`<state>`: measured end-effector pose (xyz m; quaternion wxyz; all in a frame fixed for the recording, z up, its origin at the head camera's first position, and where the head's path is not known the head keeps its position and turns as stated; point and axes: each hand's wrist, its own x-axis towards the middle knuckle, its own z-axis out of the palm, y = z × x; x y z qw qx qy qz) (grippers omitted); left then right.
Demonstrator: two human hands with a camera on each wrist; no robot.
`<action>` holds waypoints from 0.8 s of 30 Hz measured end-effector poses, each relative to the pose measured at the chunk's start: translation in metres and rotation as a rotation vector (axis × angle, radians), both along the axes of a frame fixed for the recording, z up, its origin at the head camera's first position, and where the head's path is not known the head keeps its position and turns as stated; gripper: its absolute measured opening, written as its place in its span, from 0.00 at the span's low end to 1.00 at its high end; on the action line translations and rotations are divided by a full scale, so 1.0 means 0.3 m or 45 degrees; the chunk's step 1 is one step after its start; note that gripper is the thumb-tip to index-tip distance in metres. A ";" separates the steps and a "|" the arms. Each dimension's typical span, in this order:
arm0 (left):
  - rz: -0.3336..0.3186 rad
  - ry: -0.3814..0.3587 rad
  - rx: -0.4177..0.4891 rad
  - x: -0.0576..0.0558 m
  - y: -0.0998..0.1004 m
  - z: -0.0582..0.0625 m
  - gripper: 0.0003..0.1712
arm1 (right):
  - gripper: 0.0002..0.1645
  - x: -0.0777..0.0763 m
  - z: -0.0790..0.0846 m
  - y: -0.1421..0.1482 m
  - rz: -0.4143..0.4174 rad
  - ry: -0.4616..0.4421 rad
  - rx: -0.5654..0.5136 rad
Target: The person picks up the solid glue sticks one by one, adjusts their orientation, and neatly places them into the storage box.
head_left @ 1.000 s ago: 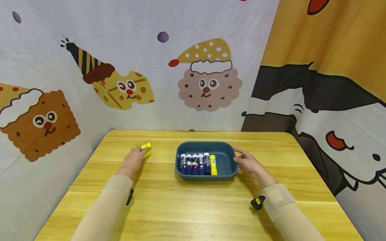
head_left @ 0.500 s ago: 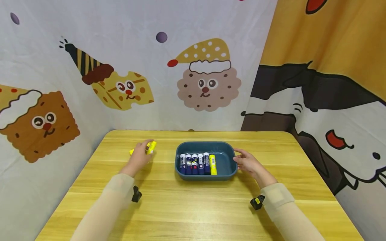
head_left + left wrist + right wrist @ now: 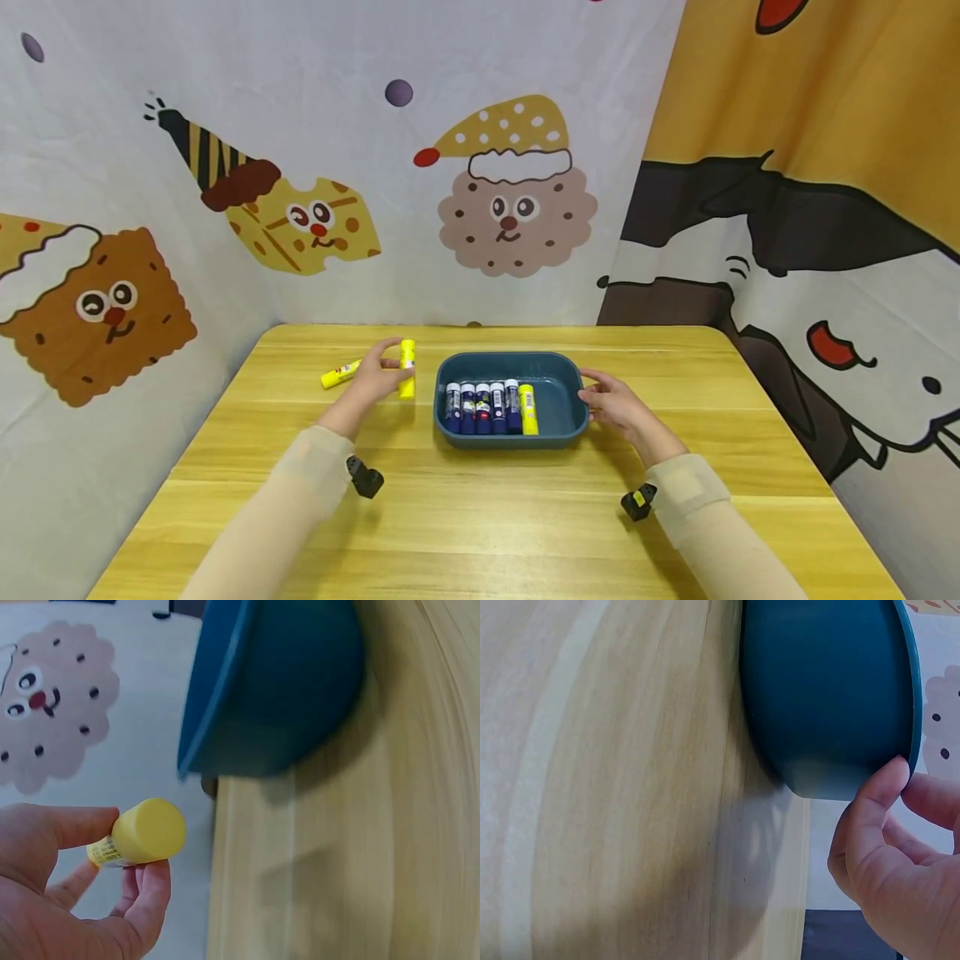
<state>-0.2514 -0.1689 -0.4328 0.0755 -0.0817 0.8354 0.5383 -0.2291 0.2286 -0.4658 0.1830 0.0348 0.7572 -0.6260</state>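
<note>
A yellow glue stick [image 3: 407, 369] is pinched between the thumb and fingers of my left hand [image 3: 373, 377], held above the table left of the tray. The left wrist view shows its round yellow end [image 3: 160, 829] turned to the camera. My right hand [image 3: 617, 406] pinches the right rim of the blue tray [image 3: 510, 443]; in the right wrist view thumb and forefinger meet at that rim [image 3: 913, 727]. Inside the tray, several dark blue glue sticks with white caps [image 3: 483, 410] lie side by side, with one yellow glue stick [image 3: 528, 410] at their right.
Another yellow glue stick [image 3: 340, 374] lies on the wooden table [image 3: 480, 517], behind and left of my left hand. Bare tray floor [image 3: 558, 408] shows right of the row. A printed cloth [image 3: 322, 83] hangs behind the table.
My left hand has lifted one yellow glue stick from beside the other and carried it right, towards the tray, turning it nearly upright in view. The right hand stays at the rim.
</note>
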 end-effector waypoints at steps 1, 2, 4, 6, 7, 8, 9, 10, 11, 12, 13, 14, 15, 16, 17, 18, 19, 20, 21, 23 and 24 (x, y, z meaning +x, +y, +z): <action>0.003 -0.010 0.025 0.001 0.014 0.006 0.38 | 0.32 0.000 0.001 -0.001 -0.006 -0.002 0.001; 0.004 -0.011 0.040 0.002 0.028 0.012 0.38 | 0.31 0.000 0.002 -0.001 -0.011 -0.003 0.002; 0.000 -0.003 0.067 0.005 0.056 0.025 0.38 | 0.31 0.000 0.003 -0.002 -0.012 -0.006 0.006; -0.002 -0.001 0.080 0.007 0.083 0.036 0.37 | 0.31 0.001 0.005 -0.002 -0.013 -0.008 0.007; -0.003 0.001 0.095 0.008 0.098 0.041 0.37 | 0.32 0.001 0.005 -0.002 -0.014 -0.009 0.004; -0.005 0.003 0.104 0.009 0.113 0.045 0.37 | 0.32 0.001 0.005 -0.003 -0.011 -0.010 0.001; -0.006 0.000 0.105 0.010 0.129 0.048 0.37 | 0.32 0.002 0.005 -0.002 -0.010 -0.011 -0.001; -0.009 -0.003 0.107 0.010 0.144 0.050 0.37 | 0.32 0.002 0.004 -0.002 -0.008 -0.011 -0.003; -0.010 -0.008 0.107 0.011 0.161 0.052 0.37 | 0.32 0.002 0.004 -0.002 -0.006 -0.011 -0.005; -0.019 -0.008 0.111 0.012 0.178 0.053 0.37 | 0.32 0.001 0.003 -0.002 -0.006 -0.012 -0.007; -0.030 -0.006 0.111 0.013 0.195 0.055 0.37 | 0.32 0.001 0.002 -0.002 -0.007 -0.013 -0.007; -0.043 0.001 0.101 0.016 0.212 0.056 0.37 | 0.32 0.001 0.001 -0.002 -0.007 -0.014 -0.007; -0.056 0.006 0.099 0.019 0.230 0.058 0.36 | 0.32 0.001 0.001 -0.001 -0.011 -0.016 -0.008; -0.070 0.011 0.102 0.022 0.248 0.059 0.36 | 0.32 0.001 0.001 -0.002 -0.013 -0.016 -0.009; -0.091 0.031 0.094 0.028 0.266 0.061 0.35 | 0.32 0.001 0.001 -0.002 -0.017 -0.018 -0.012; -0.108 0.033 0.100 0.031 0.283 0.060 0.35 | 0.32 0.001 0.001 -0.002 -0.016 -0.019 -0.014; -0.120 0.030 0.102 0.035 0.302 0.062 0.34 | 0.32 0.000 0.001 -0.002 -0.015 -0.020 -0.016; -0.130 0.029 0.103 0.038 0.319 0.060 0.34 | 0.32 0.000 0.000 -0.002 -0.015 -0.022 -0.017; -0.140 0.019 0.104 0.040 0.338 0.059 0.34 | 0.32 0.000 0.000 -0.002 -0.019 -0.024 -0.021; -0.154 0.000 0.089 0.043 0.375 0.054 0.35 | 0.32 0.000 0.000 -0.002 -0.023 -0.022 -0.022; -0.152 -0.026 0.086 0.041 0.394 0.050 0.36 | 0.32 0.000 0.000 -0.001 -0.023 -0.020 -0.020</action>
